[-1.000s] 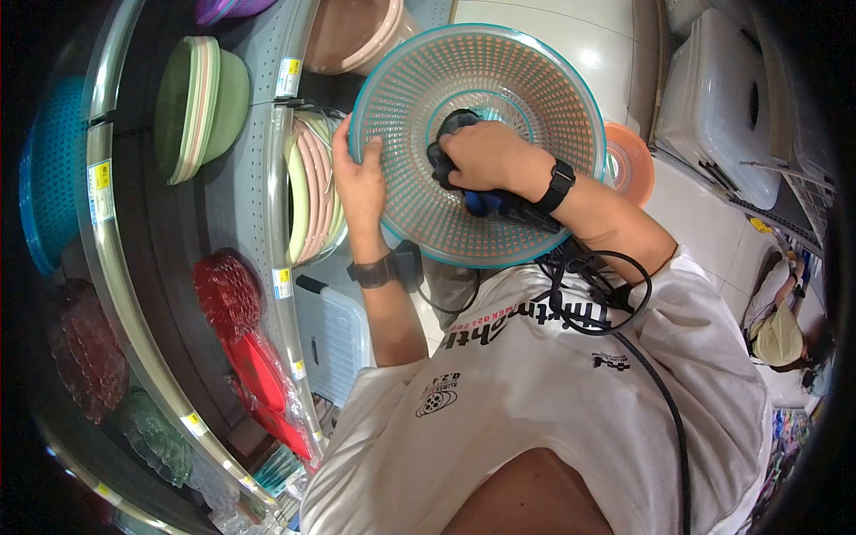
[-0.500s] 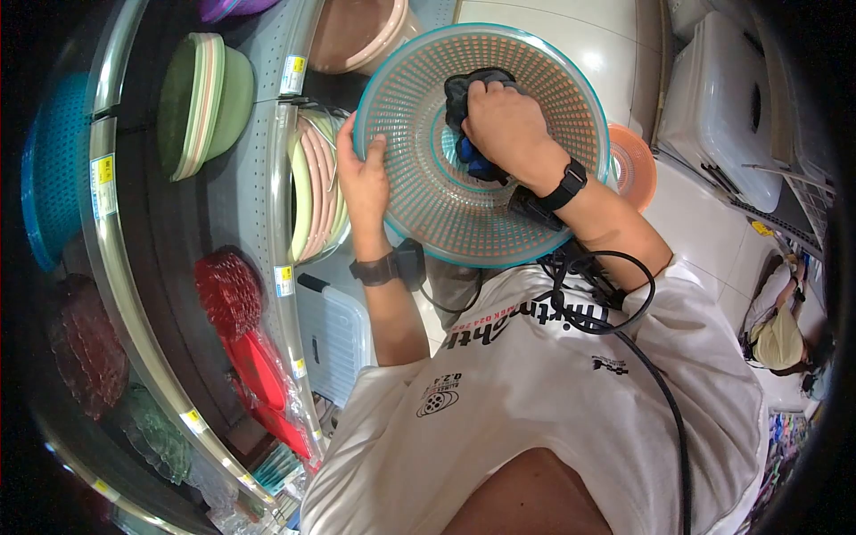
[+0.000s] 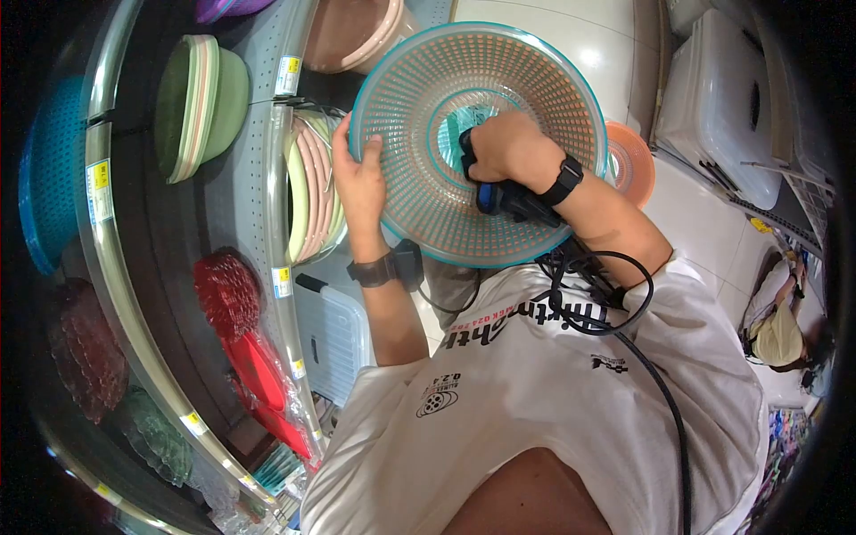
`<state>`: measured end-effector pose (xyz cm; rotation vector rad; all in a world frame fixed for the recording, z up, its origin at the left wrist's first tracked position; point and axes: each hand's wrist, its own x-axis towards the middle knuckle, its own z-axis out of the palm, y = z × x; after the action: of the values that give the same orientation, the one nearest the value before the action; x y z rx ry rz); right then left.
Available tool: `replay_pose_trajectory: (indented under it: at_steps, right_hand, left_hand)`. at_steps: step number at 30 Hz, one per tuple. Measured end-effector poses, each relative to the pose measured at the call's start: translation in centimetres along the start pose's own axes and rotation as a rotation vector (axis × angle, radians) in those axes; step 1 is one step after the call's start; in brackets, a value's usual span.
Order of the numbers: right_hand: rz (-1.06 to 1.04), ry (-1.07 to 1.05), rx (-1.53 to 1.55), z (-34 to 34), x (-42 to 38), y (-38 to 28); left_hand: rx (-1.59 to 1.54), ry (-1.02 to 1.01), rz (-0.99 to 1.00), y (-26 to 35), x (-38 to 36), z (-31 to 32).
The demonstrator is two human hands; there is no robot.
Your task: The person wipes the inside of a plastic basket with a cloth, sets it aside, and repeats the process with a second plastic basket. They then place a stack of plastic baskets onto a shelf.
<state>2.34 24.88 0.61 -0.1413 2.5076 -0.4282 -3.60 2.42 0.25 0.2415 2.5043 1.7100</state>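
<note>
1. Cable. A black cable (image 3: 670, 401) lies looped across the white shirt (image 3: 526, 383), close to the basket's near rim. Route it clear of the rim to prevent snagging.

2. Right hand. The right hand (image 3: 513, 150) is inside the basket, closed around a bunched dark cloth (image 3: 486, 198) with a blue part. The step appears to be wiping the interior. Spread the cloth beneath the fingers and apply even pressure; bunched fabric is likely to catch in the slots. Raise the black wrist device (image 3: 535, 209) off the wall to avoid scraping.

3. Workpiece. The teal-rimmed slotted basket (image 3: 410, 169) is in front of the shirt, mouth toward the wearer; any support underneath is hidden. Work from the round base (image 3: 453, 143) outward to the rim in overlapping strokes.

4. Left hand. The left hand (image 3: 361, 183) grips the left rim, thumb inside, other fingers mostly hidden. Brace against each stroke; the plastic wall will probably flex.

5. Clearances. Just left of this grip, stacked pastel basins (image 3: 312, 192) sit at the front edge of the shelf (image 3: 278, 196); do not swing the rim that way. Beyond the right rim is a partly hidden orange basket (image 3: 633, 165), then a translucent storage box (image 3: 713, 107).
</note>
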Motion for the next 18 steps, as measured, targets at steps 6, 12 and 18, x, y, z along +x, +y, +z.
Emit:
replay_pose_trajectory:
  at_steps: [6, 12, 18]
  right_hand:
    - [-0.151, -0.045, 0.025, 0.9, 0.0, -0.7]
    - [-0.268, -0.095, 0.079, 1.5, 0.0, -1.5]
    - [-0.353, -0.133, 0.147, 2.0, -0.2, -2.0]
  left_hand:
    - [-0.005, 0.009, -0.01, 0.5, -0.2, 0.2]
    - [0.013, 0.011, 0.002, 0.6, -0.2, 0.2]
    - [0.022, 0.009, 0.024, 0.5, -0.5, 0.1]
